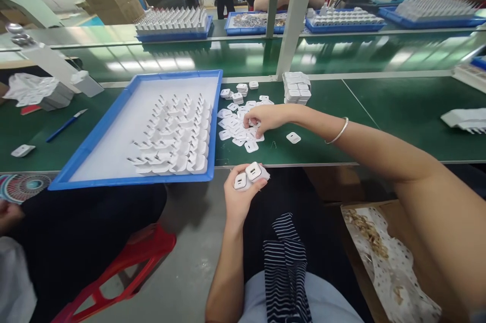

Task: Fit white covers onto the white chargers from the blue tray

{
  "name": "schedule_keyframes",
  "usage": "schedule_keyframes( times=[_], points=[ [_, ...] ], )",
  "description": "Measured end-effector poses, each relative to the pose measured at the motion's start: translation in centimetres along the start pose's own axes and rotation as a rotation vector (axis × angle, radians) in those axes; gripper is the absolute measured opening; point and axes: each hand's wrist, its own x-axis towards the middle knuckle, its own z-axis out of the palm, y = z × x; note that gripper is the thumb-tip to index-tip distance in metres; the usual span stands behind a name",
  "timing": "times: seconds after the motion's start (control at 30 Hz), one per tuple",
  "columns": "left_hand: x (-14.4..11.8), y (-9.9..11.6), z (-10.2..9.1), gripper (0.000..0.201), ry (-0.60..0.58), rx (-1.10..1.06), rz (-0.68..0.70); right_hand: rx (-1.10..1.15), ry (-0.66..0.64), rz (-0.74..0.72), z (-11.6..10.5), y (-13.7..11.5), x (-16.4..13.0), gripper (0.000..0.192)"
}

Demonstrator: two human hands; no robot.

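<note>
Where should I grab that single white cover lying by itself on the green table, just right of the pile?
Take the lone white cover by its two opposite side edges, coming straight down from above. It lies flat on the green table, apart from the pile, so its edges look free all round. The right hand is nearest; the left hand already holds two pieces.

1. Green workbench [379,110], white divider strip along the back edge.
2. Blue tray [94,146] on the left part, rows of white plug parts inside.
3. Loose pile of white covers [237,120] just right of the tray; one stray cover [293,137] apart.
4. Stacked white block [296,87] near the post.
5. Blue pen [65,125] and a single white piece [23,150] left of the tray.
</note>
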Motion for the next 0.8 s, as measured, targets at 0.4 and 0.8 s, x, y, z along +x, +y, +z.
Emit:
schedule_keyframes(
  times=[0.4,0.8],
  points=[
    [2.3,2.5,-0.4,0.081,-0.043,0.128,-0.166,0.106,0.072,0.217,1.2,-0.9,-2.3,0.043],
    [4.0,3.6,-0.3,0.078,-0.129,0.190,-0.195,0.280,0.279,0.240,3.2,-2.1,-2.1,0.046]
  ],
)
